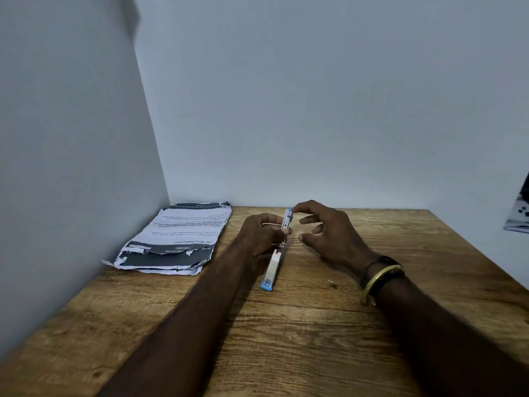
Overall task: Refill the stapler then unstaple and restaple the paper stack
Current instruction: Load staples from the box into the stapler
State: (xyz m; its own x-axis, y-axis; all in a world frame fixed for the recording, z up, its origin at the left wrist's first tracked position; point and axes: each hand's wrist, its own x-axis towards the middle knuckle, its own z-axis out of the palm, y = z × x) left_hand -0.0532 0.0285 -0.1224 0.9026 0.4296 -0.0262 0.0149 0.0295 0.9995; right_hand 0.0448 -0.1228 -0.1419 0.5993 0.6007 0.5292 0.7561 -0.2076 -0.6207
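Two forearms are reaching in from the near edge of the wooden worktop (286, 339), meeting around the middle toward the back edge. So the left hand (262, 234) is curling closed around the stapler (279, 250), gripping its upper half, while the blue-tipped lower end is sticking out below the hand and pointing back toward the person. It looks swung open lengthwise, a long thin strip of metal and blue plastic, though whether the low end is touching the wood is hard to say. Over on the other side, the right hand (329, 233) is hovering just beside it, fingers spread and loosely bent, not gripping anything. Only its index fingertip is touching the blue top end of the stapler. That wrist is wearing a gold bangle (379, 282) and a dark band.

Meanwhile the paper stack (177, 239) is lying flat in the back left corner of the worktop, right up against the side wall, well apart from both hands. Its near edge is looking torn and ragged.
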